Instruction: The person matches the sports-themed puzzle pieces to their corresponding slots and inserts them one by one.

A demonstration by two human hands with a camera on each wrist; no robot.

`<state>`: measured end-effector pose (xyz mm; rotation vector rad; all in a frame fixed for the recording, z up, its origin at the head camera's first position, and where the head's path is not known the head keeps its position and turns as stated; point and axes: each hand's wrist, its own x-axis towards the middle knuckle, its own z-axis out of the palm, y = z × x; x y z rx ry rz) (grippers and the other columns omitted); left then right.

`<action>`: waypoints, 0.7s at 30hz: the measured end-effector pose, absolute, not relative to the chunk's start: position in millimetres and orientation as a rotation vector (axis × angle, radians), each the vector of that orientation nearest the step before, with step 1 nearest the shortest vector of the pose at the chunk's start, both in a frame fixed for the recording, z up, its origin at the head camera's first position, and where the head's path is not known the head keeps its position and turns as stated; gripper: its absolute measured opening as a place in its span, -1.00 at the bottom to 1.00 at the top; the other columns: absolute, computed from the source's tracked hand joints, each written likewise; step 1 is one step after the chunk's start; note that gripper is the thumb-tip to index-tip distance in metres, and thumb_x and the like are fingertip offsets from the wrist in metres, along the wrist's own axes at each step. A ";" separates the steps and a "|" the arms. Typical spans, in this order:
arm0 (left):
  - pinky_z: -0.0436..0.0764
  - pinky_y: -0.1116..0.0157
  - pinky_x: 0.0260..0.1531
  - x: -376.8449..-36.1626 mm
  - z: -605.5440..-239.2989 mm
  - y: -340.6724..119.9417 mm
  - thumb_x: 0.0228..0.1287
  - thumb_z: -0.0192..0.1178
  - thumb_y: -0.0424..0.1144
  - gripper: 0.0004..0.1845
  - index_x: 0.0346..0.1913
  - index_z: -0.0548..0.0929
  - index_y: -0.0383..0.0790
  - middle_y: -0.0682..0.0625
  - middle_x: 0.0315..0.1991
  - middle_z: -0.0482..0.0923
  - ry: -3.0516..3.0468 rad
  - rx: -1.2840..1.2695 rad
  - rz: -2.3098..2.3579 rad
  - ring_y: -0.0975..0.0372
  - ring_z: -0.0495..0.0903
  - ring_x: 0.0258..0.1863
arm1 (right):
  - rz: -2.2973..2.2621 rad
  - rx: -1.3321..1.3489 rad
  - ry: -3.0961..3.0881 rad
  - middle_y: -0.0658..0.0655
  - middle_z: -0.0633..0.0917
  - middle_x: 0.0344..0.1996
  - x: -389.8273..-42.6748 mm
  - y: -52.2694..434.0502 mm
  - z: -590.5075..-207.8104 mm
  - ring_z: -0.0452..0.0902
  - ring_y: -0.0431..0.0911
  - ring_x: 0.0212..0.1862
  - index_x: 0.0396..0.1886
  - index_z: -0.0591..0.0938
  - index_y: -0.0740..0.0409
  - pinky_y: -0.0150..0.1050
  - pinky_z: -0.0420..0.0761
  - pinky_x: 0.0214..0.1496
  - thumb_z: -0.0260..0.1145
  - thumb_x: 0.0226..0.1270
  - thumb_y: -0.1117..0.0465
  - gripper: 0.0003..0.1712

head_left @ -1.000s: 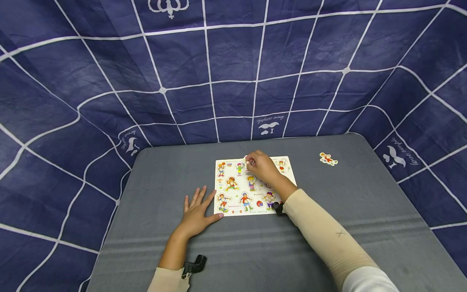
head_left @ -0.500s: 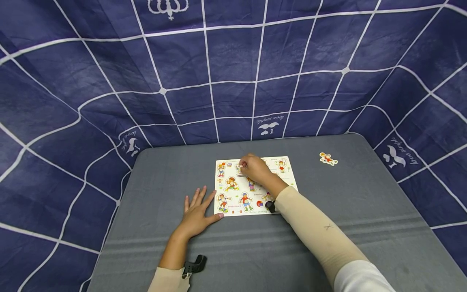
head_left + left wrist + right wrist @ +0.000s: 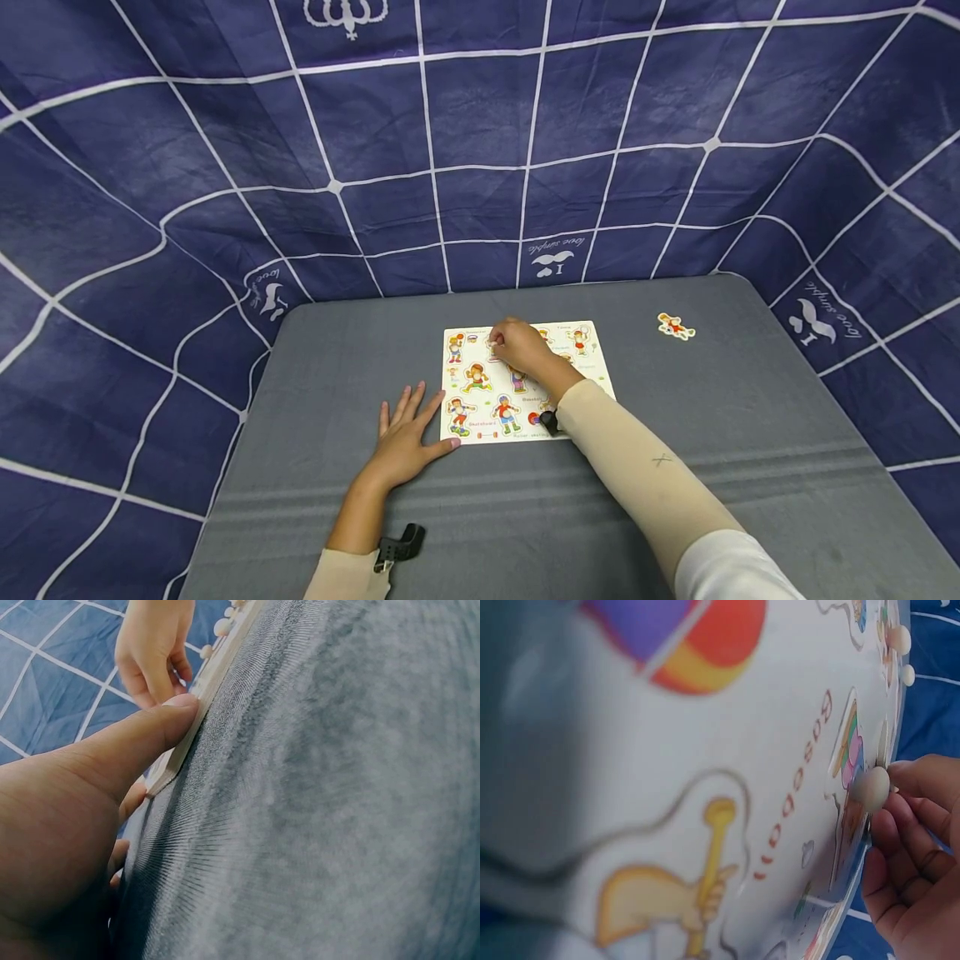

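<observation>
In the head view, a white puzzle board (image 3: pixel 525 383) printed with cartoon children lies at the middle of a grey table (image 3: pixel 750 417). The left hand (image 3: pixel 405 437) rests flat on the table just left of the board's lower edge, fingers straight and spread, thumb tip touching the board's lower left corner. The right hand (image 3: pixel 521 346) sits over the upper middle of the board, fingers curled down onto a small puzzle piece (image 3: pixel 492 343) near the top row. A loose cartoon piece (image 3: pixel 675 326) lies well apart, toward the upper right of the table.

In the left wrist view, the left hand's thumb (image 3: pixel 142 735) presses against the board's thin edge (image 3: pixel 202 690); the right hand (image 3: pixel 154 645) shows at the upper left.

In the right wrist view, the right hand's fingertips (image 3: pixel 915 817), at the right edge of the frame, pinch the round pale knob (image 3: pixel 871 787) of the piece on the board.
</observation>
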<state>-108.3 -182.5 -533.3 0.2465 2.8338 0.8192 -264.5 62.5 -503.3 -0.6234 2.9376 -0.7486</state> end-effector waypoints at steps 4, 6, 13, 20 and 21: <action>-0.44 -0.25 0.52 -108.5 -532.8 -181.6 0.17 0.29 0.38 -0.01 0.60 0.16 0.17 -0.09 0.67 -0.14 2.835 0.253 0.815 -0.06 -0.26 0.67 | -0.725 -0.617 2.931 0.03 0.60 -0.32 -264.3 59.7 -502.0 0.51 -0.11 -0.24 -0.20 0.72 0.11 -0.23 0.52 -0.14 0.33 0.29 0.26 -0.88; -0.45 -0.24 0.53 -108.8 -532.4 -181.4 0.18 0.27 0.40 -0.01 0.61 0.15 0.18 -0.08 0.68 -0.16 2.831 0.253 0.807 -0.05 -0.28 0.67 | -0.722 -0.604 2.929 0.03 0.60 -0.32 -263.8 58.7 -501.0 0.51 -0.11 -0.25 -0.21 0.72 0.11 -0.23 0.52 -0.14 0.34 0.29 0.26 -0.89; -0.46 -0.25 0.52 -109.0 -530.3 -181.1 0.17 0.28 0.40 0.00 0.61 0.16 0.16 -0.08 0.68 -0.17 2.823 0.244 0.811 -0.05 -0.30 0.67 | -0.741 -0.561 2.926 0.05 0.61 -0.28 -261.6 57.2 -499.6 0.54 -0.09 -0.22 -0.21 0.71 0.12 -0.20 0.54 -0.11 0.32 0.28 0.28 -0.88; -0.47 -0.25 0.52 -108.9 -531.4 -181.6 0.17 0.27 0.41 0.00 0.61 0.15 0.17 -0.07 0.68 -0.18 2.816 0.238 0.809 -0.04 -0.31 0.67 | -0.712 -0.544 2.904 0.05 0.60 -0.26 -258.6 55.4 -498.9 0.53 -0.08 -0.17 -0.14 0.70 0.12 -0.18 0.55 -0.04 0.35 0.31 0.26 -0.85; -0.47 -0.25 0.52 -108.9 -531.5 -181.6 0.17 0.27 0.41 0.00 0.61 0.15 0.17 -0.07 0.68 -0.18 2.815 0.236 0.809 -0.04 -0.31 0.67 | -0.711 -0.539 2.899 0.05 0.60 -0.25 -257.9 55.1 -498.8 0.53 -0.08 -0.16 -0.11 0.70 0.12 -0.18 0.56 -0.02 0.35 0.30 0.27 -0.83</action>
